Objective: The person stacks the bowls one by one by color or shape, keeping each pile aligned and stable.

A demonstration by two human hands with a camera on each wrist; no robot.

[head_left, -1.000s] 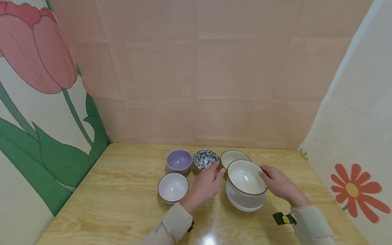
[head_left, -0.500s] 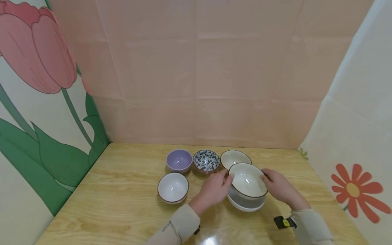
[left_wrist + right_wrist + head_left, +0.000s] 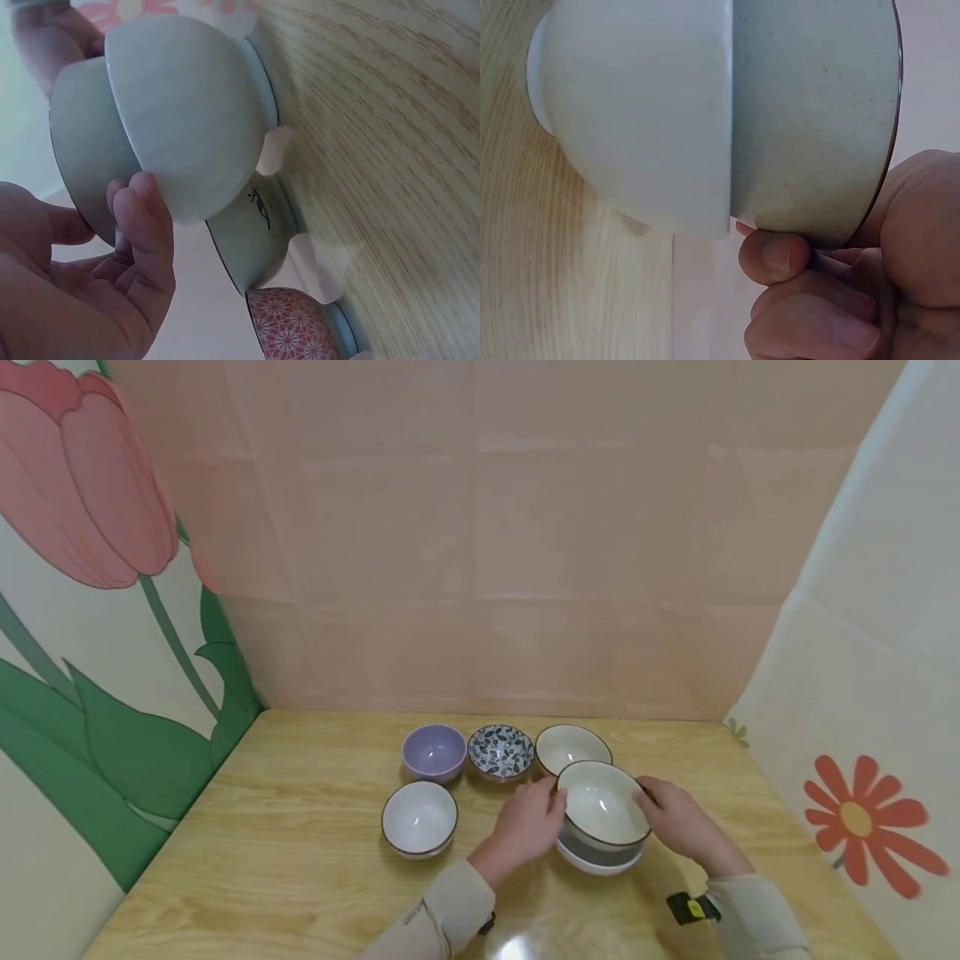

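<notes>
Both hands hold a cream bowl with a brown rim (image 3: 603, 802). My left hand (image 3: 523, 822) grips its left edge, thumb over the rim and fingers against the outside. On the opposite edge, my right hand (image 3: 682, 818) pinches the rim with its fingers curled below. Underneath is a larger plain white bowl (image 3: 600, 862) standing on the table. Both wrist views show the lower part of the cream bowl (image 3: 817, 112) down inside the white bowl (image 3: 645, 112), its upper wall still above that rim. The inside of the white bowl is mostly hidden.
Behind the held bowl stands another cream bowl (image 3: 572, 747). To its left are a blue-and-white leaf-patterned bowl (image 3: 500, 752) and a purple bowl (image 3: 434, 752). A white bowl with a brown rim (image 3: 420, 818) sits nearer the front, left of my left hand.
My left hand has moved right from in front of the leaf-patterned bowl and taken hold of the cream bowl's rim. The cream bowl has sunk slightly lower into the white one.
</notes>
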